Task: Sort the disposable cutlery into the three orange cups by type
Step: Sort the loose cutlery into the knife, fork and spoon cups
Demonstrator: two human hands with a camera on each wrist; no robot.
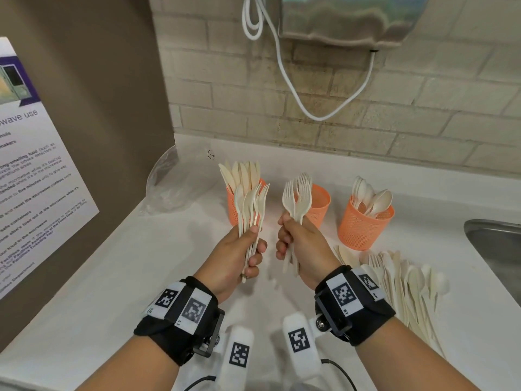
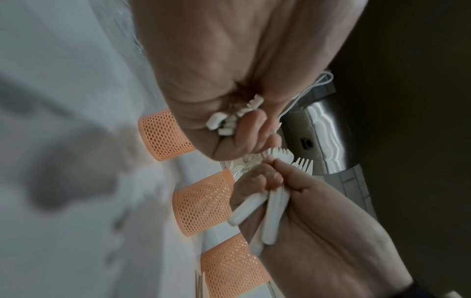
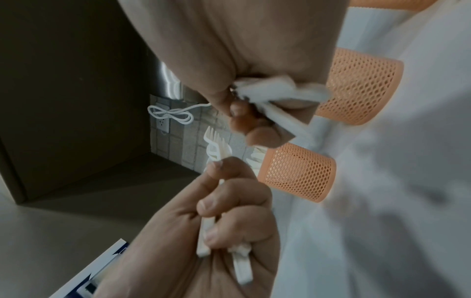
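Note:
Three orange mesh cups stand on the white counter: the left cup (image 1: 232,206) holds knives, the middle cup (image 1: 320,206) has forks in front of it, and the right cup (image 1: 362,225) holds spoons. My left hand (image 1: 252,246) grips a mixed bundle of spoons and forks (image 1: 253,201) upright in front of the left cup. My right hand (image 1: 286,239) grips a bunch of forks (image 1: 297,194) before the middle cup. In the left wrist view the bundle's handle ends (image 2: 229,121) stick out of my fist. The fork handles (image 3: 277,90) show in the right wrist view.
A pile of loose cutlery (image 1: 403,280) lies on the counter to the right, near a steel sink (image 1: 496,244). A crumpled clear plastic bag (image 1: 174,184) sits at the back left by a brown panel with a poster (image 1: 33,176). A white cable (image 1: 284,74) hangs on the brick wall.

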